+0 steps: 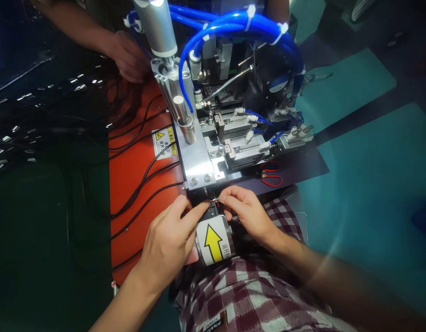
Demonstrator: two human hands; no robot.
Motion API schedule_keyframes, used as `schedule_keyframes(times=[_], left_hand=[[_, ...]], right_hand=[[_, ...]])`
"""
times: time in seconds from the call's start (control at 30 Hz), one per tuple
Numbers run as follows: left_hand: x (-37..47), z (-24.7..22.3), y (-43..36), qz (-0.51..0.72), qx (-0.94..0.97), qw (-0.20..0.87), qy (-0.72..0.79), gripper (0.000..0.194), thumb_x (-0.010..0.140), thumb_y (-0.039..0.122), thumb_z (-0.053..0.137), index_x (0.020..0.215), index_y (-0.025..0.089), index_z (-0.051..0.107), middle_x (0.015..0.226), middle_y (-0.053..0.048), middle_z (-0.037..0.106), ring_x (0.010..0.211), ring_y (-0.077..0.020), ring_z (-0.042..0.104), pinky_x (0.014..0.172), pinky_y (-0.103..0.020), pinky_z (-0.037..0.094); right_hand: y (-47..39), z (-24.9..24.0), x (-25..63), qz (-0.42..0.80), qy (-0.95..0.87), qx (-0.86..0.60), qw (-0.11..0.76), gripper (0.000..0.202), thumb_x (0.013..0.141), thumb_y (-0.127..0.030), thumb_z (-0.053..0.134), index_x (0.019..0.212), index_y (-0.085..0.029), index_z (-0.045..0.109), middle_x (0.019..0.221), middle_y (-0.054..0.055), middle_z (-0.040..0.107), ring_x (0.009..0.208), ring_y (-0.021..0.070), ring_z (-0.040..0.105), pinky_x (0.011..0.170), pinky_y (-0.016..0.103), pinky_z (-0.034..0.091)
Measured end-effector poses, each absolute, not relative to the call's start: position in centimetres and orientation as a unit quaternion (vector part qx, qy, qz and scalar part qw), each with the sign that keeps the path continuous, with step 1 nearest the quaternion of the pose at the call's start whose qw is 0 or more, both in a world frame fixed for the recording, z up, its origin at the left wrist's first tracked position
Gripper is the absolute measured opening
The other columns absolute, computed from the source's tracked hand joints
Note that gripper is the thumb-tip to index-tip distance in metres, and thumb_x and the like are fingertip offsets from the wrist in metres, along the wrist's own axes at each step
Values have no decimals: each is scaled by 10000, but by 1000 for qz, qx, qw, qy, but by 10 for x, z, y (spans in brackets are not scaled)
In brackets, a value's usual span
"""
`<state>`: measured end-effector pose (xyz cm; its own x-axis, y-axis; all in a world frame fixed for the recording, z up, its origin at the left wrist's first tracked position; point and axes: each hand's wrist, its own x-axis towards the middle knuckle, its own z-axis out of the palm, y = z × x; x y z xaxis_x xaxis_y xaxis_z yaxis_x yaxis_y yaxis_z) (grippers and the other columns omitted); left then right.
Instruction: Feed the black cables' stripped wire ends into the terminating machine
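Observation:
Thin coloured wires (216, 200), red and light ones among them, lie over a small black fixture (210, 213) at the machine's front edge. My right hand (245, 210) pinches them from the right between thumb and fingertips. From the left, my left hand (173, 237) has a fingertip at their other end, its remaining fingers curled; exactly how it grips them is too small to make out. Just below the fixture sits a round part with a white label (215, 242) bearing a yellow arrow, close against my left hand.
Behind the hands stands a metal machine (195, 159) with cylinders and blue air tubes (240, 28). Red-handled scissors (272, 175) lie to its right. Black cables (144, 180) cross the orange surface (125, 251) at left. Another person's hand (132, 57) is at the far left.

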<state>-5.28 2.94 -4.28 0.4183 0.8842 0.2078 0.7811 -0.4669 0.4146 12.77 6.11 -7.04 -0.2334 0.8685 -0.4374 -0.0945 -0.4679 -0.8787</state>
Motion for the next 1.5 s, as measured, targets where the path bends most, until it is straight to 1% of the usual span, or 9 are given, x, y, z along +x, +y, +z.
schedule_keyframes(times=[0.23, 0.37, 0.43, 0.57, 0.7, 0.93, 1.13, 1.27, 1.5], left_hand=[[-53, -44, 28, 205, 832, 133, 498, 305, 897, 128, 459, 1119, 102, 665, 795, -64, 502, 677, -158, 526, 566, -260, 474], [-52, -44, 29, 206, 831, 132, 500, 303, 896, 124, 458, 1117, 106, 664, 790, -58, 499, 663, -152, 518, 555, -255, 465], [-52, -44, 29, 209, 831, 133, 498, 301, 898, 128, 458, 1117, 106, 663, 787, -55, 496, 652, -147, 514, 544, -249, 460], [-53, -44, 29, 211, 829, 133, 500, 298, 892, 119, 469, 1122, 105, 658, 793, -54, 495, 662, -149, 519, 552, -250, 464], [-53, -44, 29, 214, 831, 134, 496, 294, 887, 106, 470, 1111, 101, 660, 789, -52, 495, 675, -152, 520, 564, -251, 468], [-52, -44, 30, 216, 827, 144, 498, 298, 883, 98, 477, 1119, 103, 660, 799, -54, 502, 684, -152, 527, 580, -256, 475], [-53, -46, 29, 214, 826, 144, 501, 297, 883, 103, 480, 1121, 107, 658, 801, -53, 504, 686, -153, 528, 579, -258, 475], [-54, -46, 29, 215, 826, 143, 502, 296, 882, 107, 483, 1123, 112, 655, 797, -49, 504, 686, -153, 529, 582, -260, 477], [-54, -46, 28, 213, 823, 149, 505, 295, 887, 120, 483, 1128, 123, 653, 811, -50, 503, 689, -153, 530, 587, -263, 482]], right_hand=[[61, -70, 126, 716, -322, -514, 345, 177, 735, -321, 598, 678, -156, 569, 442, -63, 506, 441, 81, 424, 504, 224, 324], [61, -73, 129, 745, -316, -476, 345, 218, 759, -360, 622, 708, -157, 559, 457, -61, 519, 445, 80, 428, 493, 219, 312], [60, -76, 131, 745, -332, -459, 352, 236, 776, -379, 633, 737, -161, 551, 477, -62, 528, 457, 80, 441, 504, 219, 328], [56, -83, 131, 715, -379, -444, 385, 239, 816, -389, 618, 777, -172, 526, 518, -62, 523, 481, 85, 464, 522, 222, 362], [52, -90, 128, 662, -425, -460, 412, 195, 853, -353, 579, 795, -182, 507, 564, -57, 505, 500, 92, 487, 519, 222, 377], [51, -94, 129, 602, -493, -468, 420, 127, 887, -283, 541, 816, -185, 506, 670, -38, 494, 542, 93, 526, 513, 221, 392], [50, -94, 130, 585, -510, -465, 425, 108, 897, -259, 531, 822, -187, 502, 703, -33, 494, 558, 92, 533, 527, 224, 401], [51, -92, 129, 591, -506, -470, 417, 113, 889, -266, 538, 817, -186, 503, 684, -36, 498, 553, 95, 530, 527, 225, 397], [54, -81, 129, 656, -441, -485, 374, 165, 862, -323, 553, 789, -184, 502, 543, -55, 505, 495, 100, 490, 503, 219, 370]])
